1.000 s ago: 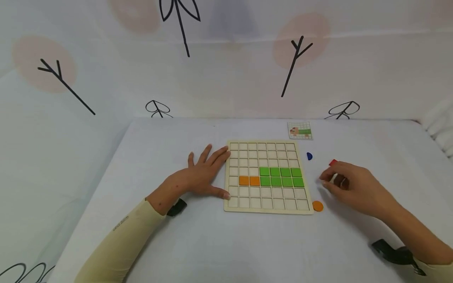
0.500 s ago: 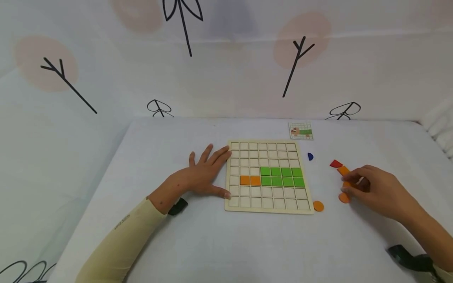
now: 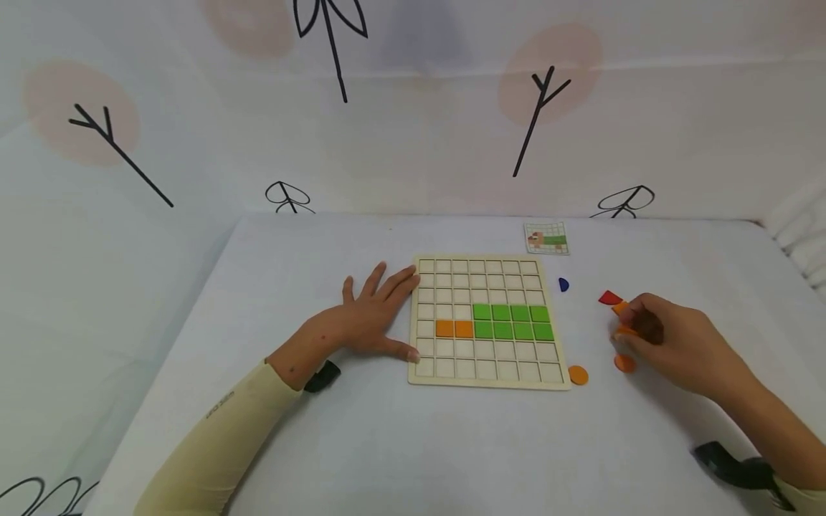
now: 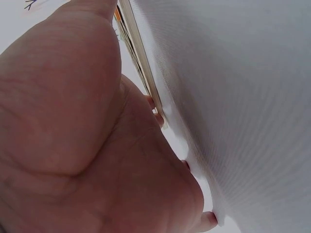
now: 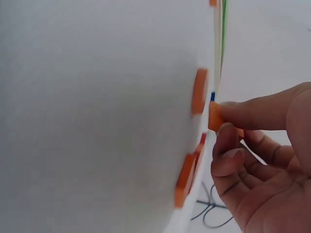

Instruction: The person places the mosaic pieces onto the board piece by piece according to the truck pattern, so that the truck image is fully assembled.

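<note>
A wooden grid board (image 3: 490,385) lies on the table, with green square tiles (image 3: 511,322) filling two rows at its right and two orange square tiles (image 3: 454,329) beside them. My left hand (image 3: 371,322) is spread flat at the board's left edge, thumb and fingertips touching the frame. To the right of the board, my right hand (image 3: 677,347) pinches a small orange tile (image 5: 215,116) between thumb and fingers, just above the cloth. Its exact shape is partly hidden. Near those fingers lie an orange disc (image 3: 624,363), another orange piece (image 3: 619,308) and a red wedge-shaped piece (image 3: 609,297).
A small picture card (image 3: 546,239) lies behind the board's right corner. Between card and right hand is a blue half-disc (image 3: 564,284). A second orange disc (image 3: 578,375) sits by the board's near right corner. A white patterned sheet (image 3: 419,143) hangs behind the table.
My right hand has moved right, away from the board, to the loose pieces, and has taken hold of an orange tile. It now shifts slightly back left. My left hand stays put.
</note>
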